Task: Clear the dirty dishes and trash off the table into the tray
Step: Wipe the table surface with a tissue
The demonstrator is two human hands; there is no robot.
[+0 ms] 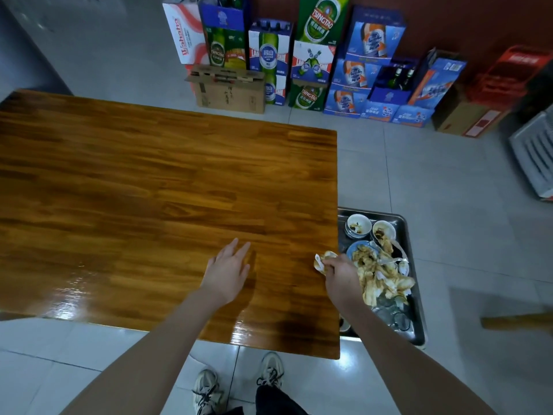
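Wooden table [134, 190]: left hand [227, 271] flat, fingers straight; right hand [341, 274] pinching a crumpled napkin [321, 260] at the table's right edge, beside the metal tray [417, 310] holding bowls [359, 224] and soiled napkins [380, 277].

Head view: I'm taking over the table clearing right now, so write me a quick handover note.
Left hand: open, over the table.
Right hand: pinches a soiled napkin at the table's right edge, beside the tray.
The tray holds bowls, a heap of used napkins and glasses.
Done: no dishes show on the table.
Left: drop the soiled napkin into the tray.
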